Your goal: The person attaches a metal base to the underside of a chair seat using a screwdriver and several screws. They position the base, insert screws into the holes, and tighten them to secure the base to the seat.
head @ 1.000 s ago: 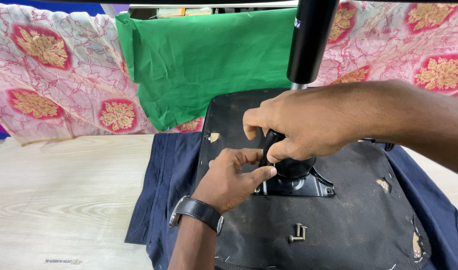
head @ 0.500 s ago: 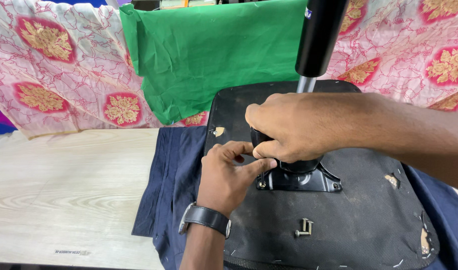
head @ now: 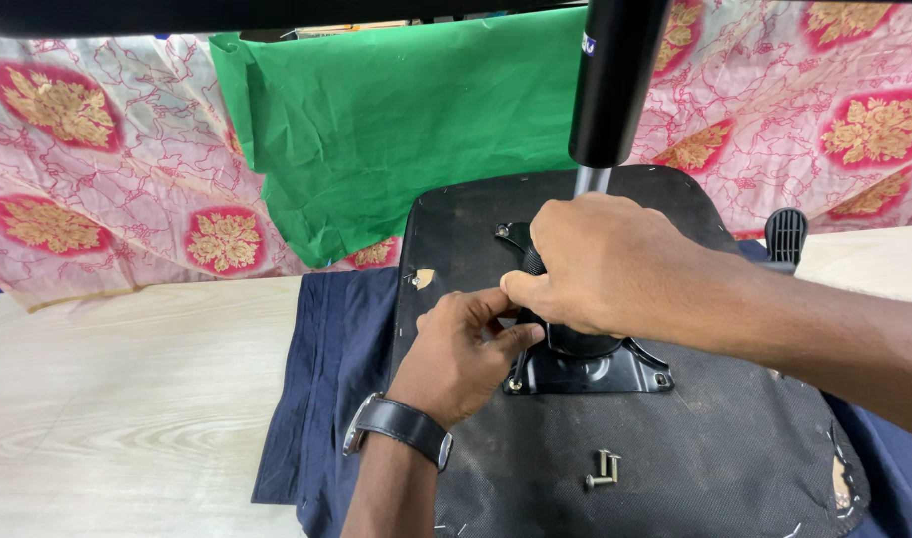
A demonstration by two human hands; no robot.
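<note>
An upturned black chair seat (head: 675, 458) lies on a dark blue cloth (head: 326, 399). A black metal mounting plate (head: 601, 369) sits on the seat's underside, with a black gas cylinder (head: 615, 80) rising from it. My right hand (head: 606, 264) wraps around the base of the mechanism above the plate. My left hand (head: 461, 354), with a black wristwatch (head: 401, 426), pinches something small at the plate's front left corner; the item itself is hidden by the fingers. Two or three loose bolts (head: 604, 468) lie on the seat nearer to me.
A light wooden floor (head: 127, 399) extends to the left. Pink patterned fabric (head: 97, 169) and a green cloth (head: 396, 120) hang behind. A black lever handle (head: 786, 237) sticks up at the seat's right edge.
The view has drifted slightly, so the seat appears lower and to the right. Both hands stay on the plate; my left fingers have shifted a little at its corner.
</note>
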